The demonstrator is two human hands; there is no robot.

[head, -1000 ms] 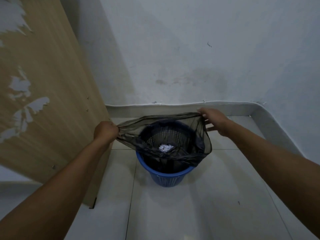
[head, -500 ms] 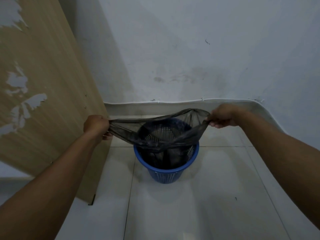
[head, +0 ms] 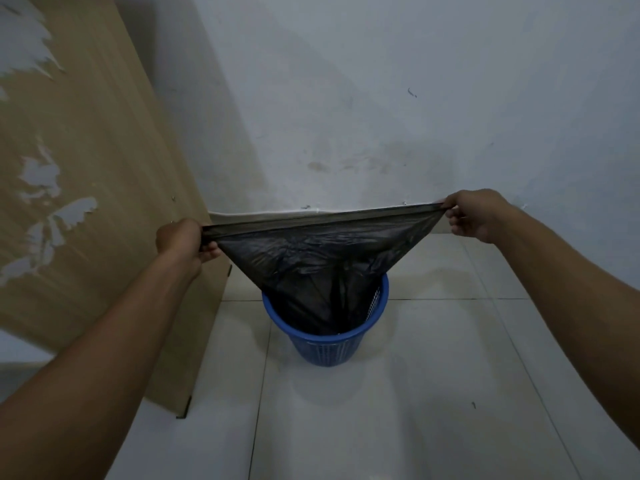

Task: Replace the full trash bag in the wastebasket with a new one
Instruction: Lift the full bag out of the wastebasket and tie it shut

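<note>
A blue perforated plastic wastebasket stands on the tiled floor near the wall corner. A thin black trash bag hangs out of it, its lower part still inside the basket. The bag's mouth is pulled flat and taut into a straight line above the basket. My left hand grips the left end of that rim, and my right hand pinches the right end. The bag's contents are hidden.
A tall wooden panel with peeled patches leans or stands at the left, its foot close to the basket. White walls meet the pale tiled floor behind the basket, with a raised skirting along the wall base.
The bag's rim has come off the basket and risen. My hands have moved apart and upward, stretching the open mouth shut into a flat taut line.
</note>
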